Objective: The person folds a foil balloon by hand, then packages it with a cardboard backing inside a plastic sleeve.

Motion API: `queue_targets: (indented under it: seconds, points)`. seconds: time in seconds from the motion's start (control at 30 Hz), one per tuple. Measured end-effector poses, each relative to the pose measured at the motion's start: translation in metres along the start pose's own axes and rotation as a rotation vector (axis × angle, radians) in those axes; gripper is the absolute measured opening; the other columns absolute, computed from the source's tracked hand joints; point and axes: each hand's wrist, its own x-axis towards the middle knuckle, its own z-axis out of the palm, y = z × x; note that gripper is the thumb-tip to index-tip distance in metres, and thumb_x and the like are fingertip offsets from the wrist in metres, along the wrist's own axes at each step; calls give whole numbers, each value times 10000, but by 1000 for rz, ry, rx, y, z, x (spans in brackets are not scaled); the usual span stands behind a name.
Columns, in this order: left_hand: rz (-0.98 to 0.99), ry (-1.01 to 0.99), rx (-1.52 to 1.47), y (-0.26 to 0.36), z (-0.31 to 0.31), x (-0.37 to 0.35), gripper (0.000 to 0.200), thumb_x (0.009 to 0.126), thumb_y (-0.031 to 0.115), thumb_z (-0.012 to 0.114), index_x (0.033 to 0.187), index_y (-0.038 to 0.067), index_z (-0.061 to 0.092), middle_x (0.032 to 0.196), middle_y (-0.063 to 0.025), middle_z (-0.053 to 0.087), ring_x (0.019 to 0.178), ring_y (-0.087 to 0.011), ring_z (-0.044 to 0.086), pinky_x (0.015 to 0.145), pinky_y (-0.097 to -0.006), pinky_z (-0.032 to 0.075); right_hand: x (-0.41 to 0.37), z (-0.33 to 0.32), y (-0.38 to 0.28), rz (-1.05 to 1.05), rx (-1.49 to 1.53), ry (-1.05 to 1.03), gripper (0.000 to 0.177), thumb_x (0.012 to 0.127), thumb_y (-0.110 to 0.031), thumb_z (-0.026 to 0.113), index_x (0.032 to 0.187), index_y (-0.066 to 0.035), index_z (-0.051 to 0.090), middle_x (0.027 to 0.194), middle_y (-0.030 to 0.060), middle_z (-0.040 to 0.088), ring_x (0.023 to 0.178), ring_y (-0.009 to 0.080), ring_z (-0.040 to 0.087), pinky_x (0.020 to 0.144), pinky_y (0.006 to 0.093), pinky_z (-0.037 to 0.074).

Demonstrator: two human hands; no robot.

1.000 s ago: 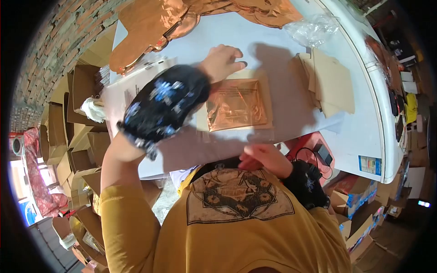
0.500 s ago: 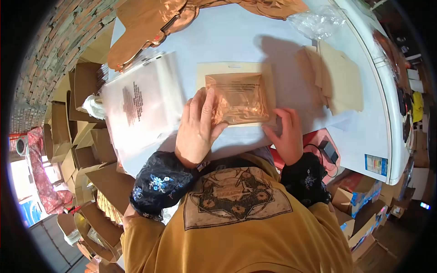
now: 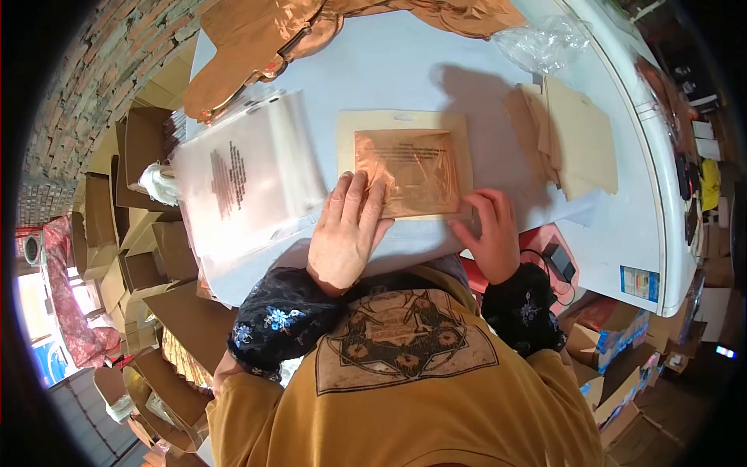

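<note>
A shiny copper-coloured sheet (image 3: pixel 412 170) lies on a tan card (image 3: pixel 405 121) inside a clear bag, flat on the white table (image 3: pixel 405 70) in front of me. My left hand (image 3: pixel 346 229) rests flat with its fingers spread on the near left corner of the copper sheet. My right hand (image 3: pixel 489 232) touches the near right corner of the card with its fingertips. Neither hand grips anything.
A stack of clear printed plastic bags (image 3: pixel 245 175) lies left of the card. Loose tan cards (image 3: pixel 572 136) lie to the right. Large copper shapes (image 3: pixel 257 39) and crumpled plastic (image 3: pixel 541 39) sit at the far edge. Cardboard boxes (image 3: pixel 132 226) crowd the floor on the left.
My left hand came back from the far edge of the card to its near left corner. My right hand rose from my lap to the near right corner. The card shifted slightly.
</note>
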Motion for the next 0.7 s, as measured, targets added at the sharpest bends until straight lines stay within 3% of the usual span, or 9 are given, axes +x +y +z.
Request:
queue_targets:
  seconds: [0.13, 0.33, 0.47, 0.6, 0.7]
  points:
    - [30, 25, -50, -1, -6, 4, 544, 890, 200, 715, 1360, 17, 509, 1351, -214, 514, 1252, -381, 529, 986, -439, 507, 0, 0, 1, -9, -14, -6, 436, 800, -169, 782, 1166, -68, 567, 1166, 132, 526, 1062, 353, 540, 896, 433, 466]
    - [-91, 198, -96, 1, 5, -8, 377, 886, 68, 691, 1230, -8, 556, 1133, -199, 533, 1186, -418, 553, 916, -474, 524, 0, 1, 2, -94, -86, 37, 454, 797, -174, 800, 1174, -83, 565, 1235, 129, 532, 1093, 347, 552, 897, 442, 484]
    - [15, 201, 17, 12, 1, -24, 309, 828, 59, 720, 1126, 46, 641, 1080, -156, 531, 1042, -340, 562, 848, -402, 518, 10, -2, -6, -226, -41, 14, 461, 785, -164, 807, 1171, -87, 566, 1305, 122, 529, 1116, 338, 564, 919, 449, 486]
    - [-48, 133, -62, 12, 5, -30, 393, 828, 102, 724, 1215, 80, 657, 1082, -101, 553, 1013, -317, 551, 839, -393, 512, 21, 4, -14, -265, -40, -43, 457, 790, -175, 795, 1174, -83, 566, 1302, 110, 540, 1110, 334, 574, 910, 444, 486]
    - [-90, 173, -86, 15, 10, -33, 430, 833, 140, 733, 1248, 68, 643, 1086, -116, 558, 1014, -322, 549, 837, -399, 513, 23, 11, -14, -273, -62, -74, 449, 795, -185, 786, 1176, -86, 570, 1286, 100, 554, 1101, 329, 584, 900, 437, 487]
